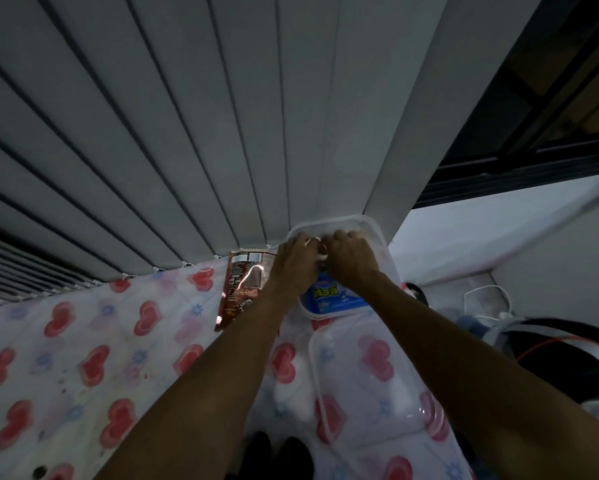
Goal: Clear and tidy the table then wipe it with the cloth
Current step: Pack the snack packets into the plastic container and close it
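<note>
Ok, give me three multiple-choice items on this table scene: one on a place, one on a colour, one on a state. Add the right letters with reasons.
1. Where does the brown snack packet lie?
A. Beside the clear tub, on the left-hand side
B. Inside the tub
C. On the floor

2. What colour are the hearts on the tablecloth?
A. Green
B. Red
C. Black

3. What state is the clear tub in?
A. Closed with its lid
B. Tipped upside down
C. Open, with its lid lying flat on the cloth

Answers:
1. A: the packet lies flat on the cloth to the left of the tub, by the left hand.
2. B: the printed hearts are red on a pale cloth.
3. C: both hands, the right hand included, reach into the open top, and the lid lies nearer the person.
</note>
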A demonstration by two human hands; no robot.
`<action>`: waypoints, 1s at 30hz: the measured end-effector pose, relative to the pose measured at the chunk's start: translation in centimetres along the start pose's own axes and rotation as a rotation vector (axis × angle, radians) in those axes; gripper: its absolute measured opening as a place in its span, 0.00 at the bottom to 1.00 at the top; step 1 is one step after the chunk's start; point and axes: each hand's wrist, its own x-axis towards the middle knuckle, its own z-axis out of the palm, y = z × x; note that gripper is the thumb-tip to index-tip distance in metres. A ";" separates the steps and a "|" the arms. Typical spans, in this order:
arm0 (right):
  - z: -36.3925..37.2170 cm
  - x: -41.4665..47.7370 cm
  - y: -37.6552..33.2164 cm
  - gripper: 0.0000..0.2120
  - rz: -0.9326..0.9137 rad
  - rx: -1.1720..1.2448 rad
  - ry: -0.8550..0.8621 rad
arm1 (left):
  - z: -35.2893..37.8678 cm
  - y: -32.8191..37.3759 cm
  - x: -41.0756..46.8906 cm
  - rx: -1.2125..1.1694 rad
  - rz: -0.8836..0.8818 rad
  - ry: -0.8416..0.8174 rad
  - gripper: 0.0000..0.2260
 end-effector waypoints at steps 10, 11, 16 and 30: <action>-0.8 -1.6 -12.6 0.17 -0.053 0.230 -0.045 | -4.4 -7.8 -7.8 0.108 -0.258 0.015 0.17; -0.3 -1.8 -13.8 0.16 -0.038 0.275 -0.073 | -4.2 -8.8 -8.6 0.065 -0.294 -0.004 0.19; 5.4 -3.9 -18.0 0.22 0.235 0.587 -0.116 | 1.2 -15.9 -10.3 -0.206 -0.411 -0.050 0.25; 4.1 -2.8 -17.5 0.18 0.356 0.704 0.084 | -5.0 -13.5 -13.2 -0.447 -0.518 0.038 0.17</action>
